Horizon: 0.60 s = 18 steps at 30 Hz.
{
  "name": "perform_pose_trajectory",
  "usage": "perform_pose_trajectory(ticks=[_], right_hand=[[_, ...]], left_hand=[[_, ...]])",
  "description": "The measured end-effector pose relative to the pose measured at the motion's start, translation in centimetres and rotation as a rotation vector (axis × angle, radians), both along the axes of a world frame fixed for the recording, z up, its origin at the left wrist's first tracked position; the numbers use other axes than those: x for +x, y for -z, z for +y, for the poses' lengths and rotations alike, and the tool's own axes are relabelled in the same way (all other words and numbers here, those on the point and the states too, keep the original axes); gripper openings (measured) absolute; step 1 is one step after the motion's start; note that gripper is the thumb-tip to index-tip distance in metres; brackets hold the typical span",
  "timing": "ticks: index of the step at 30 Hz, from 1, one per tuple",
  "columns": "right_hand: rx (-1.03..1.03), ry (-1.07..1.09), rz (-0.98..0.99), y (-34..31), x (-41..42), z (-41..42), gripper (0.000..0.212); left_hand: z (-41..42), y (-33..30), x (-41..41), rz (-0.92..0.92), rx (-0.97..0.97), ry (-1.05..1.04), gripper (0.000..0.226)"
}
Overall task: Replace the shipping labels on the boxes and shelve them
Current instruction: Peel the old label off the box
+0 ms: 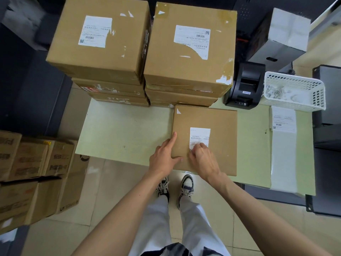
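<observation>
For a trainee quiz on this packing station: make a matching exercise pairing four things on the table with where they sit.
Things:
1. label printer
2. white basket
3. strip of printed labels
4. box under the hands

Places:
A. far right, beside the printer
B. near table edge, in front of the stacks
C. right of the stacked boxes
D. flat on the table, in front of the basket

Pairs: 1-C, 2-A, 3-D, 4-B

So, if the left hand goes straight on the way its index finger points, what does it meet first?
Probably the lower box of the right stack. The left hand points along the left edge of the flat box toward it; depth is unclear.
</observation>
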State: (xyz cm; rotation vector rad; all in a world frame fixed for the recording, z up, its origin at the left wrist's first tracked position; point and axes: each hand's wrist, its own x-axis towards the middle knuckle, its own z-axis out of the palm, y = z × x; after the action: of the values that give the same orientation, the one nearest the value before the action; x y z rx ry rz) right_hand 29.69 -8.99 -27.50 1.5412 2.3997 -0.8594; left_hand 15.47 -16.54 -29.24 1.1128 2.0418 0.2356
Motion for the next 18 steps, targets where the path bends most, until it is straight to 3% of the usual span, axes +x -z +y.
perform_pose_trajectory(ticks=[6,13,18], right_hand=[[-0.003,-0.122,0.002,-0.1,0.3,0.9,0.014],[-0.054,-0.115,0.091,-0.9,2.3,2.3,0.022],[-0.019,-0.155,0.012,-0.1,2.1,2.0,0.031]], left_hand=[[-0.1,0.0,-0.1,-0.012,0.003,-0.007,0.099],[-0.1,0.1,-0.2,-0.03,0.01,-0.013,0.1],[-0.1,0.0,-0.1,-0.031,0.015,-0.009,0.101]])
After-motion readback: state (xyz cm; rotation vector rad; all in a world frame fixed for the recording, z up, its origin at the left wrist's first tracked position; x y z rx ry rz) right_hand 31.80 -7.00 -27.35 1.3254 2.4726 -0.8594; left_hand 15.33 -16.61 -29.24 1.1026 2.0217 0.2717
